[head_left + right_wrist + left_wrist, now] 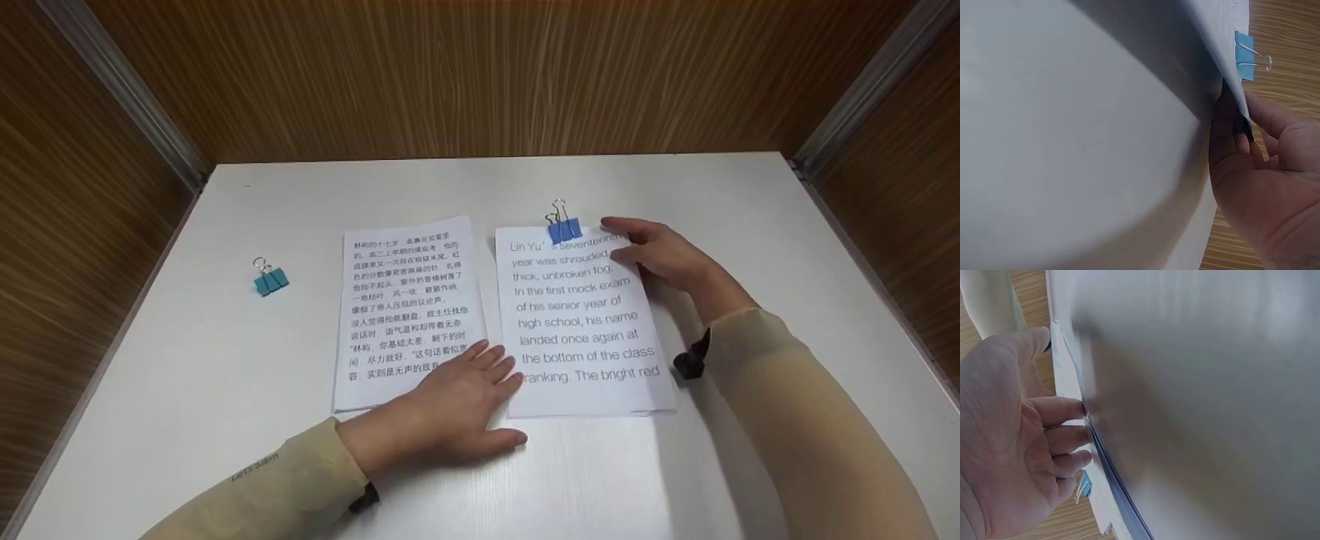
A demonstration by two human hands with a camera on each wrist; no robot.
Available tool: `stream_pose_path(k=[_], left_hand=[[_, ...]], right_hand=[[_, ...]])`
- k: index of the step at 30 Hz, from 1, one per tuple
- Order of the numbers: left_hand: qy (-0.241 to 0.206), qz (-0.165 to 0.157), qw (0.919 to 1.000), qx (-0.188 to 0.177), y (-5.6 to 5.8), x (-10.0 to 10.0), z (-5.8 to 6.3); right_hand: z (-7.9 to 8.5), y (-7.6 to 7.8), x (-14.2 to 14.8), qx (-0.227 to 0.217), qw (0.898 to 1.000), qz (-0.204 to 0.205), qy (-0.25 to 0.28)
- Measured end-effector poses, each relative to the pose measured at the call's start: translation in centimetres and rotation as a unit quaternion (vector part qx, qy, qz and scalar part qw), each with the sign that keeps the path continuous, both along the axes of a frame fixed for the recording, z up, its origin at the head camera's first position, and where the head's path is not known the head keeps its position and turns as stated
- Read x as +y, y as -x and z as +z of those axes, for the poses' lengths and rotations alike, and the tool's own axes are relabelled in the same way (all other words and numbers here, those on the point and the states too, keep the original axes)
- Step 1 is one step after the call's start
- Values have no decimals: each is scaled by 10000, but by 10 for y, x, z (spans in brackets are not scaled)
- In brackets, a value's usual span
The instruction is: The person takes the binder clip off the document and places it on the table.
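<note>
A stack of sheets with large English print (585, 399) lies on the right, a blue binder clip (565, 230) fixed on its top edge with wire handles up. My right hand (667, 253) pinches this stack's upper right corner; in the right wrist view the thumb is on the printed side and the fingers (1224, 132) are behind the lifted sheets. Fingers extended, my left hand (459, 405) lies over the lower right corner of a second stack, printed in Chinese (405, 300). Its fingertips (1077, 408) touch the English stack's left edge.
A teal binder clip (271, 282) lies apart on the left side of the white table (187, 375). Wood-grain panels (480, 82) enclose the table at the back and sides. A narrow gap separates the two stacks.
</note>
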State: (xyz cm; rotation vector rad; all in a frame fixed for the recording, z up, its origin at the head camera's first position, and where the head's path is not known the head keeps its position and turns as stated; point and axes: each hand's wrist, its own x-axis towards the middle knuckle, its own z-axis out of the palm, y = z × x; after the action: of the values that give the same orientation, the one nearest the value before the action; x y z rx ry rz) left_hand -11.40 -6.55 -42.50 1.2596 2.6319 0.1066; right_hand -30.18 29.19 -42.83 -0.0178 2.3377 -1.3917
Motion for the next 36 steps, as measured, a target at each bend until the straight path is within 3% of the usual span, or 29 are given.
stream_pose_path(k=[8,17,23,28,32,36], left_hand=[[56,22,10000,57,2,0,0],[46,24,9999,111,2,1,-3],[-214,-1,9994,271,12,2,-1],[-604,175,9975,309,29,5,9],[-1473,515,9868,443,48,7,22],[-2660,1090,9566,471,72,7,36]], right_hand=[[7,-3,-2,277,9995,-151,6],[15,-20,-6,754,9967,-193,221],[25,-31,-8,1368,9898,-135,372],[29,-36,-7,1710,9835,-163,565],[32,-42,-8,1856,9794,-141,788],[35,-47,-10,1885,9777,-146,918]])
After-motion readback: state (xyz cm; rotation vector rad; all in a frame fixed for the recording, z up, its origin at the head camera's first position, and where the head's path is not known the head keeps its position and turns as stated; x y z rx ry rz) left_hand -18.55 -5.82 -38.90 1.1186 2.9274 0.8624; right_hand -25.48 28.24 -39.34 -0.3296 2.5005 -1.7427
